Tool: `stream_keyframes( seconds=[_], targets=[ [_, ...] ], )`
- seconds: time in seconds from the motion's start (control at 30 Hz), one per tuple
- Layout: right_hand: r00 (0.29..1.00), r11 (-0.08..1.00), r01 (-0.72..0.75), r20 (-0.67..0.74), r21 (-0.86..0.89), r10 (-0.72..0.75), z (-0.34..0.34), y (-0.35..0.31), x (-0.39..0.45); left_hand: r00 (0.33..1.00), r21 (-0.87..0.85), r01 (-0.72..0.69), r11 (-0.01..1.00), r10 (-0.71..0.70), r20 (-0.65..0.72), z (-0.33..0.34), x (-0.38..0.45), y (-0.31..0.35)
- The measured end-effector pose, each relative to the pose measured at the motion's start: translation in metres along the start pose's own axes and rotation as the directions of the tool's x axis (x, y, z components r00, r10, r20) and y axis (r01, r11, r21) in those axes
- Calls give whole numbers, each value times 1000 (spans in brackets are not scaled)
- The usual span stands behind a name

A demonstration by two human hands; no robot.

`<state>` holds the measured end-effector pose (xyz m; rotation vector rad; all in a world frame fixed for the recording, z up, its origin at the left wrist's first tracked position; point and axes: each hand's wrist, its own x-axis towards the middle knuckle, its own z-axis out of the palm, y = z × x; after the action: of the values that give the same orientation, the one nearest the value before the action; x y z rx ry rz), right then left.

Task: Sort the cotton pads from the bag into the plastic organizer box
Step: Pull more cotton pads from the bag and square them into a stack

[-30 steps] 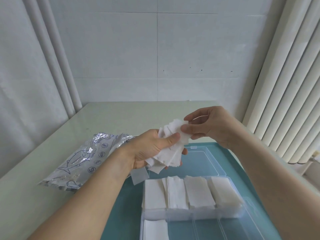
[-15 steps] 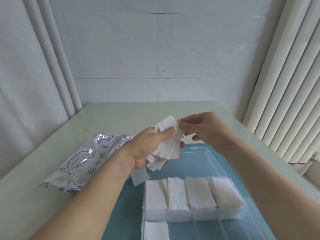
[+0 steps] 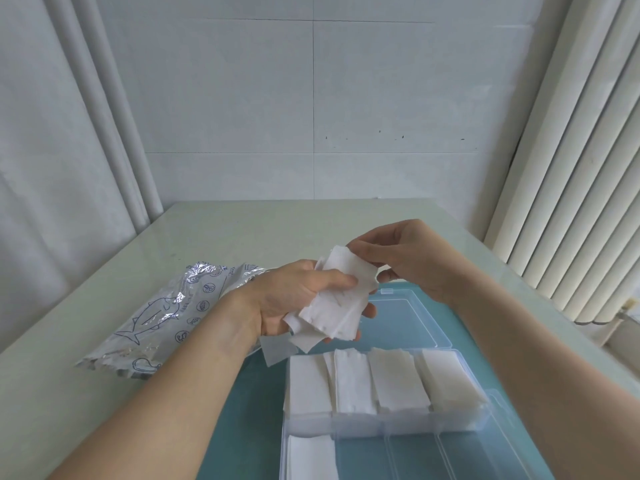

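Squaring a loose bunch of cotton pads (image 3: 337, 303) above the organizer box (image 3: 460, 424).
Left hand (image 3: 294, 299) clasps the bunch; right hand (image 3: 401, 258) pinches the top pad; align edges before lowering into a compartment.

Organizer box (image 3: 460, 426): near part cut off by the picture's lower edge; count of compartments cannot be told.
Single pad stack (image 3: 310, 457), near-left compartment: lower end cut off likewise.
Bag (image 3: 162, 317): right end hidden behind the left hand (image 3: 294, 299) and wrist; printed text too small to read.
Bunch of cotton pads (image 3: 341, 299) in the left grip: count cannot be told; lower layers overlap. Left fingers mostly hidden behind it.
Right hand (image 3: 405, 258): fingertips partly hidden by the top pad's edge.
Bench (image 3: 242, 230): near-left and right edges run out of frame.
Blue mat (image 3: 249, 407): largely covered by the box.
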<state>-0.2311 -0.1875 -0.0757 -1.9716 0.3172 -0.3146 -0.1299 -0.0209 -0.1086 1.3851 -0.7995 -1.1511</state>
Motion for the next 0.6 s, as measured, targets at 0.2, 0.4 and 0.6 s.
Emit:
stream_keyframes(
  seconds=[0.2, 0.4, 0.6],
  targets=[
    [987, 995, -72, 139, -62, 80, -2, 3, -1, 1000, -43, -15, 999, 15, -15, 4, -2, 3],
    [992, 995, -10, -124, 97, 22, -4, 5, 4, 996, -94, -71, 993, 65, -61, 0, -1, 2],
    [981, 950, -90, -136, 298, 136, -9, 1, 2, 915, -279, -243, 929, 125, -383, 2, 9, 2]
  ],
)
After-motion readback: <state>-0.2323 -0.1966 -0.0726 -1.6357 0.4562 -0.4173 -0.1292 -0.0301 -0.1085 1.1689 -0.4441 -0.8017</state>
